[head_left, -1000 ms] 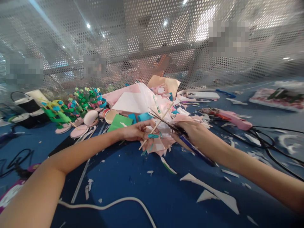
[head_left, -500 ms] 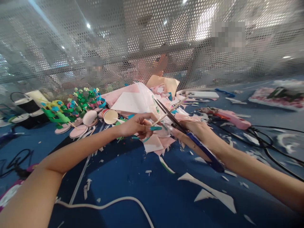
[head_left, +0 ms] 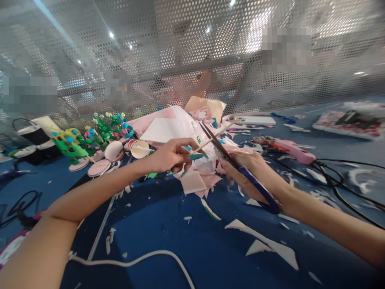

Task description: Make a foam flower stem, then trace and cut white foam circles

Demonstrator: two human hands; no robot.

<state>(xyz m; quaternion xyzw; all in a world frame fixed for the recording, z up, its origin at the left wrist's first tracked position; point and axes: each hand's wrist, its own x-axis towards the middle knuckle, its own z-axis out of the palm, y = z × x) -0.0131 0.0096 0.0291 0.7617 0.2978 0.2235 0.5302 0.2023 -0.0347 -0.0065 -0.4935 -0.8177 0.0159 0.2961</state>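
Note:
My left hand (head_left: 173, 155) pinches one end of a thin pale wooden stick (head_left: 222, 130), which slants up to the right. Long teal nails show on its fingers. My right hand (head_left: 252, 170) is closed round the dark blue handles of a pair of scissors (head_left: 222, 151). The scissor blades point up and left and cross the stick near its middle; whether the stick lies between them I cannot tell. Behind the hands lies a heap of white and pink paper with a crumpled plastic bag (head_left: 192, 124).
A pink hot glue gun (head_left: 293, 150) with black cable lies at right, and a white phone (head_left: 257, 121) behind. Green paper plants on pink discs (head_left: 99, 167) and a paper cup (head_left: 140, 148) stand left. Scraps and a white cable (head_left: 144, 257) lie in front; a perforated metal screen (head_left: 186, 52) rises behind.
Both hands have shifted only slightly, with the stick and scissors still held. The scissor handles have moved a little up and left.

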